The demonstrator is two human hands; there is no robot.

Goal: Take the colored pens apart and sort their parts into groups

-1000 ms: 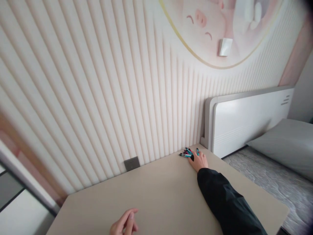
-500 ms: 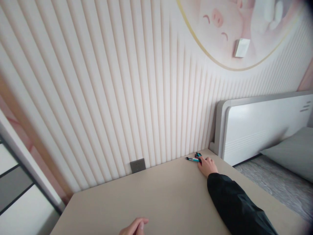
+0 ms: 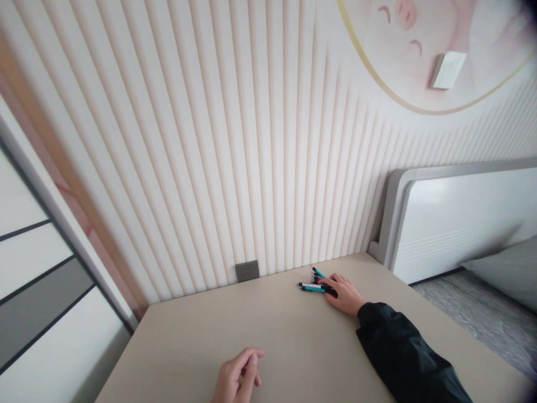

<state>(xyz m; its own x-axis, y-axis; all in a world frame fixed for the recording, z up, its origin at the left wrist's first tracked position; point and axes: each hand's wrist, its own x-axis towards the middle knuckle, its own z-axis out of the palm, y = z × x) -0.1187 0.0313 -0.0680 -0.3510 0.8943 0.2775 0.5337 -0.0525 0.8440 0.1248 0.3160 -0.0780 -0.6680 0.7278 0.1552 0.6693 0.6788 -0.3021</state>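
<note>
Several pens (image 3: 311, 287), with black, white and teal parts, lie on the beige tabletop (image 3: 268, 319) close to the wall. My right hand (image 3: 344, 295), in a black sleeve, rests over their right ends with its fingers curled round them, hiding part of the bunch. The pen tips fan out to the left of the fingers. My left hand (image 3: 241, 374) is at the front of the tabletop, apart from the pens, its thumb and fingers bent together with nothing visible in them.
A dark socket (image 3: 247, 271) sits on the ribbed wall at the table's back edge. To the right are a white headboard (image 3: 465, 218) and a grey pillow (image 3: 509, 268). A striped cabinet (image 3: 46, 280) stands at the left.
My right hand has moved left and toward me, and the pens have shifted with it, away from the wall. More of my left hand shows. The view has turned slightly left.
</note>
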